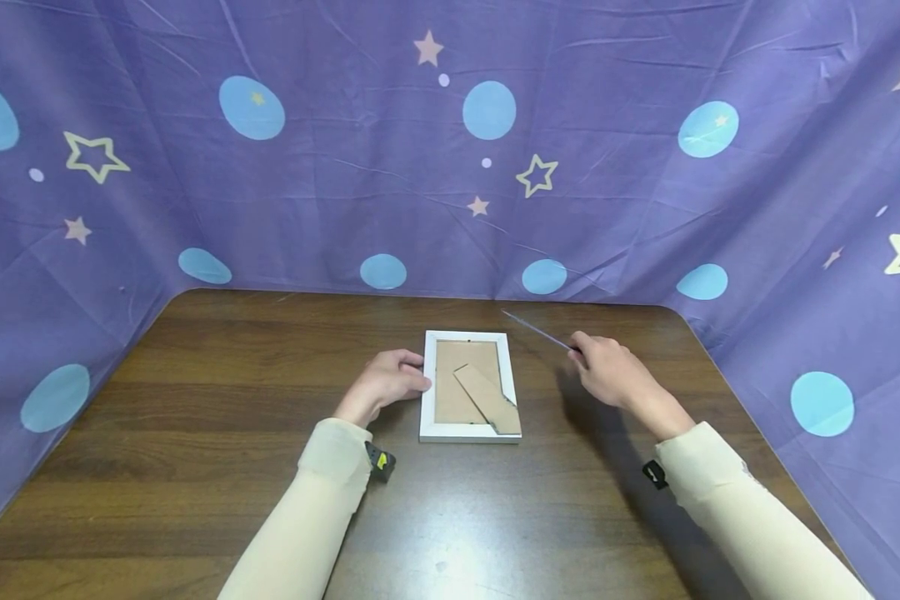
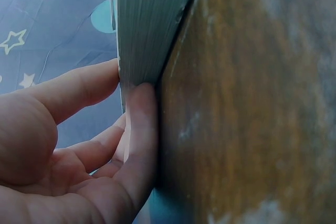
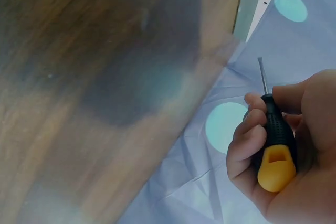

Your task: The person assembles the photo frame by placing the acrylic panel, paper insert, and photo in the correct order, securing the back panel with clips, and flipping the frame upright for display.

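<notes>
On the brown table (image 1: 270,350), the white frame (image 1: 428,408) is lying back up, the left hand (image 1: 385,385) touching its edge with fingers slightly parted while the right hand (image 1: 615,371) is gripping a screwdriver (image 3: 275,137), so too light a brace could be inviting a slip and a gouged backing (image 1: 450,406).

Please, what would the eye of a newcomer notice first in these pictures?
Probably the star-patterned purple cloth, which fills the background behind the wooden table. Next comes the white picture frame, lying back side up on the table, its left edge touched by the left hand. Then the black-and-yellow screwdriver, held in the right hand, right of the frame.
</notes>
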Tool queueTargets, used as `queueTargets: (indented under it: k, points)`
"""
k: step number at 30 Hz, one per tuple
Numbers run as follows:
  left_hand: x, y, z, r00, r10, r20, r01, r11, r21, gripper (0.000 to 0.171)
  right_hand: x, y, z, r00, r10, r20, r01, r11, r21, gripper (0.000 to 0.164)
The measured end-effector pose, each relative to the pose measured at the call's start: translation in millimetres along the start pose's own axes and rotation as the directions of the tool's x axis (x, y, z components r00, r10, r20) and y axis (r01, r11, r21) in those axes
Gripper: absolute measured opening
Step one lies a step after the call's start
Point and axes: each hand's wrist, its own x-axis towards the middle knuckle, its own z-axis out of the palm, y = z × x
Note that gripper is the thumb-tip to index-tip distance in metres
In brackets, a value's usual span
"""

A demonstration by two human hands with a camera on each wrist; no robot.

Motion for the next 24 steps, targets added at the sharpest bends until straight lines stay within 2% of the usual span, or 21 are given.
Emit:
queueTargets:
  k: [5,13,24]
  points:
    - [-0.4,0.3,-0.2,1.0,0.004,0.001,-0.004,1.0,0.01,0.057,1.7,-5.2,-4.6,1.0,-0.019,0.014,0.019,1.0,-0.014,0.016]
    - [0.7,-0.5,-0.8,1.0,-0.004,0.004,0.004,1.0,0.025,0.056,4.1,-16.4,-8.3,0.993,-0.065,0.094,0.067,0.998,-0.017,0.014]
    - [-2.0,1.6,0.6,1.0,-0.002,0.017,0.001,1.0,0.005,0.055,6.5,-21.8,-9.4,0.987,-0.095,0.13,0.097,0.995,-0.011,0.018]
